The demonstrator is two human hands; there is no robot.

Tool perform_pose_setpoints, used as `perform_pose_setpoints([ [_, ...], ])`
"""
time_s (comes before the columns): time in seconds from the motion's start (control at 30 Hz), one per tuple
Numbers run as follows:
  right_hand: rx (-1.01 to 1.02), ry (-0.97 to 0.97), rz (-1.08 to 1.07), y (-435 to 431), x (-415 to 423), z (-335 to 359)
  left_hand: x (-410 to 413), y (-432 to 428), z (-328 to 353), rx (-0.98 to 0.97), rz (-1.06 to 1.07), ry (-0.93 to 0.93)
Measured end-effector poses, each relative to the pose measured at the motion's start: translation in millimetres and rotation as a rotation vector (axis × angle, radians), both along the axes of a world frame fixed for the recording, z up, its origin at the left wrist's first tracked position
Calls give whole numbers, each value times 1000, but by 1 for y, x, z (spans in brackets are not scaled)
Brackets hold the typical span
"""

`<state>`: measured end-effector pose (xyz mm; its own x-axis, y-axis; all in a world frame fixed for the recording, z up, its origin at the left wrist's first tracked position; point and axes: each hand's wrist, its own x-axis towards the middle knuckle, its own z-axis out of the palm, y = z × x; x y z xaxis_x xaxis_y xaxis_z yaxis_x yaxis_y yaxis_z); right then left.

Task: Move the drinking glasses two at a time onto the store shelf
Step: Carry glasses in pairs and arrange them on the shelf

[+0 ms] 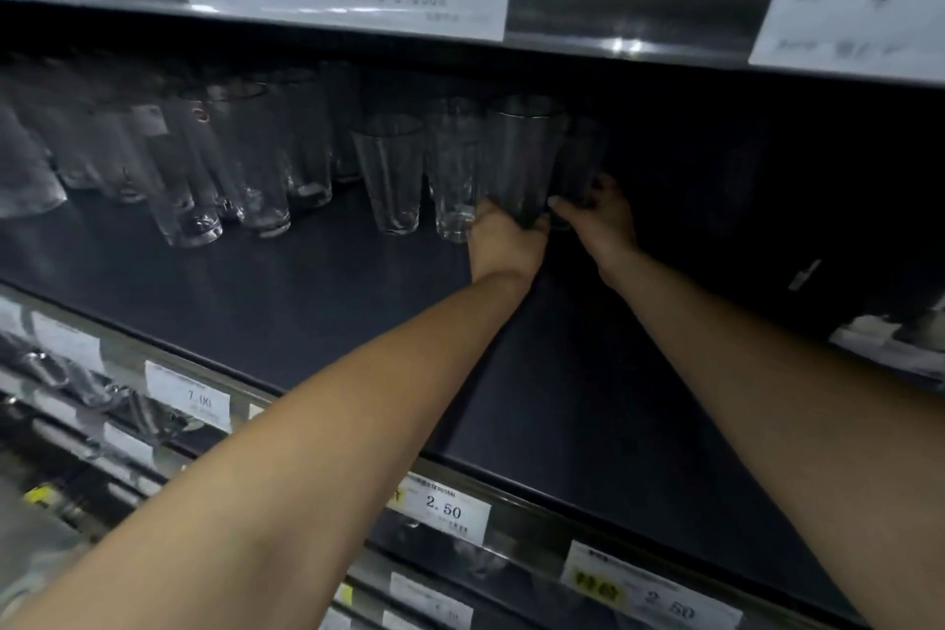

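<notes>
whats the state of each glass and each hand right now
left hand: grips left glass at its base
right hand: grips right glass at its base
left glass: upright, empty, held
right glass: upright, held, in shadow
shelved glasses: upright, empty, standing free on shelf

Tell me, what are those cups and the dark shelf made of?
The drinking glasses look like clear, shiny glass: the shelf shows straight through them. That shelf is dark and matte, probably painted metal or board; I cannot tell which.
</notes>
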<state>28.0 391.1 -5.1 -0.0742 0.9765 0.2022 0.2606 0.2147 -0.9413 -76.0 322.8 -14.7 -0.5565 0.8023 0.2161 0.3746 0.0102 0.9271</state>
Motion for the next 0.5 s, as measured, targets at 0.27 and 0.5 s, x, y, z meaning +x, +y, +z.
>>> perform_pose_setpoints([
  [0.27, 17, 39, -62, -1, -4, -1, -3, 6, -4, 19, -9, 36],
  [0.5, -34, -22, -159, -6, 17, -13, 1, -4, -1, -17, -30, 78],
])
